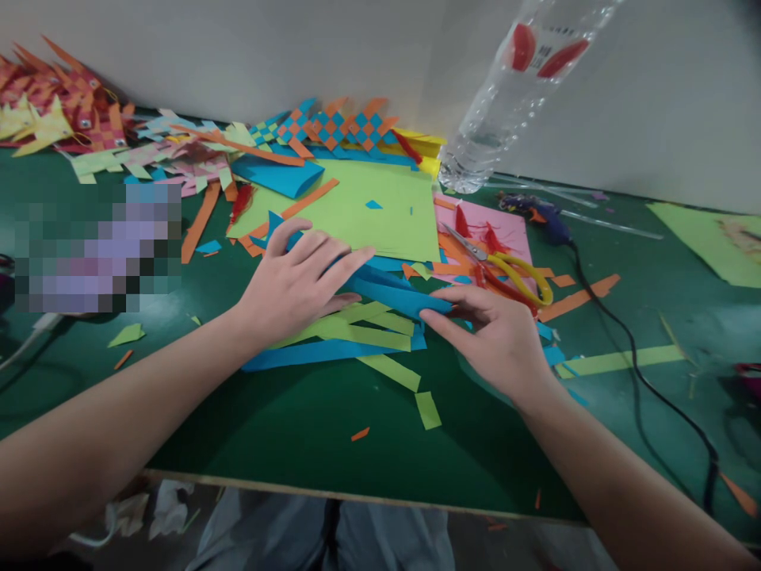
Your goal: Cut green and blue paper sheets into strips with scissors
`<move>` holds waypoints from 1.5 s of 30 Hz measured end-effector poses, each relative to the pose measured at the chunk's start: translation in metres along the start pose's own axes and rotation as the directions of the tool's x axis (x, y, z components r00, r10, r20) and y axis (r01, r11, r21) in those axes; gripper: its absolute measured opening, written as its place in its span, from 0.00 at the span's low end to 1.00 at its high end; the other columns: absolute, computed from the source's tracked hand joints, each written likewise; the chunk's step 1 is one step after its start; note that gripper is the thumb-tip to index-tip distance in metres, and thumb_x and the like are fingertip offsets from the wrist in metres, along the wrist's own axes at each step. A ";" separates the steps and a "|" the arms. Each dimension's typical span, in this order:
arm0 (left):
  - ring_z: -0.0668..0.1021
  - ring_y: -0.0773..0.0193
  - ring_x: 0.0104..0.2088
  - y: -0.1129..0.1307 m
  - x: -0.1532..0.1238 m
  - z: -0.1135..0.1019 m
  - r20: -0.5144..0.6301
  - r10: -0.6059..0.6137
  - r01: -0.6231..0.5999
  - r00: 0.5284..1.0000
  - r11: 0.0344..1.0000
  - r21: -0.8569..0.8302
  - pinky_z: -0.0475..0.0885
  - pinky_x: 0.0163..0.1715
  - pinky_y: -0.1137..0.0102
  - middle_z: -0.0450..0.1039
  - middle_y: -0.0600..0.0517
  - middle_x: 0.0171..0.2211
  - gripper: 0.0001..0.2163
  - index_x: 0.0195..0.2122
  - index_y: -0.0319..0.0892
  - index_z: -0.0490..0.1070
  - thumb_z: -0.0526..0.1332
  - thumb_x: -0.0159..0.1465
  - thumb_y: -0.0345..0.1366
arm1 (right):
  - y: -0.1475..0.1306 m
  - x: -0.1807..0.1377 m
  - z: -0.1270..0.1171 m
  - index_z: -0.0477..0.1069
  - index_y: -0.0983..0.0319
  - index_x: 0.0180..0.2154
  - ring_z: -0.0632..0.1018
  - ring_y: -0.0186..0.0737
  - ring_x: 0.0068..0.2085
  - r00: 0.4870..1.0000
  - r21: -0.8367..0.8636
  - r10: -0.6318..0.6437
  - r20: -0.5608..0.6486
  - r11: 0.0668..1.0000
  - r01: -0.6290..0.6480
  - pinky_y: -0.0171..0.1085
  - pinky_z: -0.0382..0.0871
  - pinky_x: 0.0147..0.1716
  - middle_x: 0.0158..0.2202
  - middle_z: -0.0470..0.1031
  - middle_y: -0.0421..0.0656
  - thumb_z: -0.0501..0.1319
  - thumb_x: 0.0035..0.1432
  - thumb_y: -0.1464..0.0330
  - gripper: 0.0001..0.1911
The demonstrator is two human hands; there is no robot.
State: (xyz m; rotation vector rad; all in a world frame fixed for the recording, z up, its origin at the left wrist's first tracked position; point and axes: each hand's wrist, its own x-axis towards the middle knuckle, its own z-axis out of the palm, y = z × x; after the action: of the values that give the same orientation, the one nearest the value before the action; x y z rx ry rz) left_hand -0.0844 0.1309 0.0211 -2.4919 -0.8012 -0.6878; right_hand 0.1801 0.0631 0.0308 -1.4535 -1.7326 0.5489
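A folded blue paper strip [392, 292] lies slantwise between my two hands, above a loose pile of strips. My right hand [491, 337] pinches its right end between thumb and fingers. Over its left part rests my left hand [303, 274], fingers bent and spread, thumb beneath near the strip; whether it grips the paper is partly hidden. Just below are green paper strips [380, 337] and another blue strip [321, 354]. Yellow-handled scissors [505, 266] lie partly open beyond my right hand, on pink paper [511, 226].
Green sheets [380, 198] lie behind my hands. Woven paper fish [333, 127] stand along the wall, with red ones [77, 103] at left. A clear bottle [499, 103] stands at back right. A glue gun [550, 222] trails a black cord [630, 341]. A blurred-out object [107, 254] is left.
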 end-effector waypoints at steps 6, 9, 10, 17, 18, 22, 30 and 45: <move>0.77 0.50 0.51 0.000 -0.001 0.000 0.052 0.003 -0.003 0.999 1.000 -0.009 0.62 0.62 0.49 0.77 0.44 0.53 0.25 0.65 0.41 0.61 0.63 0.69 0.37 | 0.005 -0.001 0.001 0.79 0.57 0.39 0.82 0.38 0.30 0.990 -0.021 -0.093 -0.108 0.996 0.092 0.38 0.81 0.31 0.37 0.84 0.40 0.70 0.55 0.69 0.08; 0.78 0.49 0.50 -0.001 -0.001 0.001 0.034 0.023 -0.023 0.999 1.000 0.006 0.62 0.62 0.48 0.77 0.43 0.51 0.25 0.64 0.38 0.62 0.65 0.68 0.36 | 0.006 -0.002 0.002 0.79 0.56 0.39 0.82 0.37 0.31 0.975 -0.072 -0.174 -0.138 0.984 0.166 0.38 0.81 0.33 0.38 0.84 0.39 0.69 0.56 0.71 0.07; 0.78 0.49 0.50 -0.001 -0.001 0.001 0.025 0.029 -0.030 0.999 1.000 0.008 0.62 0.62 0.47 0.77 0.43 0.51 0.25 0.63 0.38 0.62 0.65 0.68 0.37 | 0.006 -0.002 0.002 0.79 0.56 0.39 0.83 0.38 0.32 0.970 -0.099 -0.201 -0.140 0.977 0.188 0.38 0.81 0.34 0.38 0.84 0.39 0.69 0.57 0.71 0.07; 0.79 0.51 0.48 -0.002 -0.001 0.002 0.002 0.029 -0.029 1.000 0.998 -0.047 0.63 0.63 0.49 0.79 0.45 0.48 0.21 0.58 0.41 0.65 0.66 0.67 0.40 | 0.003 0.000 0.000 0.78 0.54 0.39 0.85 0.44 0.41 0.901 -0.265 -0.415 -0.127 0.889 0.372 0.44 0.82 0.42 0.38 0.84 0.40 0.66 0.61 0.73 0.08; 0.79 0.51 0.48 -0.003 0.000 0.002 0.003 0.028 -0.028 1.000 0.998 -0.059 0.63 0.63 0.49 0.79 0.45 0.48 0.20 0.57 0.41 0.66 0.66 0.66 0.39 | 0.002 0.000 0.000 0.78 0.53 0.39 0.85 0.44 0.41 0.888 -0.279 -0.443 -0.124 0.874 0.397 0.45 0.82 0.43 0.38 0.85 0.40 0.65 0.61 0.74 0.08; 0.81 0.53 0.45 -0.003 -0.001 0.004 -0.014 -0.024 0.022 1.000 0.994 -0.105 0.64 0.61 0.48 0.80 0.46 0.45 0.11 0.49 0.43 0.69 0.64 0.68 0.37 | 0.002 0.000 -0.001 0.78 0.52 0.40 0.85 0.45 0.41 0.857 -0.305 -0.503 -0.115 0.839 0.451 0.46 0.82 0.43 0.39 0.85 0.40 0.64 0.62 0.75 0.11; 0.82 0.60 0.36 -0.005 0.000 0.000 -0.077 0.007 -0.018 0.997 0.990 -0.142 0.68 0.58 0.52 0.81 0.53 0.35 0.01 0.39 0.44 0.71 0.61 0.70 0.32 | 0.001 -0.002 -0.004 0.77 0.53 0.48 0.83 0.47 0.49 0.855 -0.255 -0.518 -0.038 0.832 0.493 0.47 0.79 0.51 0.48 0.83 0.44 0.66 0.58 0.76 0.18; 0.81 0.65 0.34 0.002 0.005 -0.003 -0.103 0.152 -0.157 0.983 0.986 -0.048 0.70 0.57 0.57 0.81 0.56 0.33 0.08 0.35 0.44 0.70 0.56 0.72 0.29 | 0.001 -0.007 0.003 0.76 0.52 0.47 0.86 0.46 0.46 0.859 -0.285 -0.512 -0.005 0.824 0.490 0.45 0.82 0.46 0.46 0.85 0.40 0.69 0.60 0.70 0.14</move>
State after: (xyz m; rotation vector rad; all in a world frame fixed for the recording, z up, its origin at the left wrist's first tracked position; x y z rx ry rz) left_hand -0.0802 0.1298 0.0253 -2.5153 -0.5526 -0.7816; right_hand 0.1789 0.0575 0.0266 -1.0995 -2.0818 -0.0387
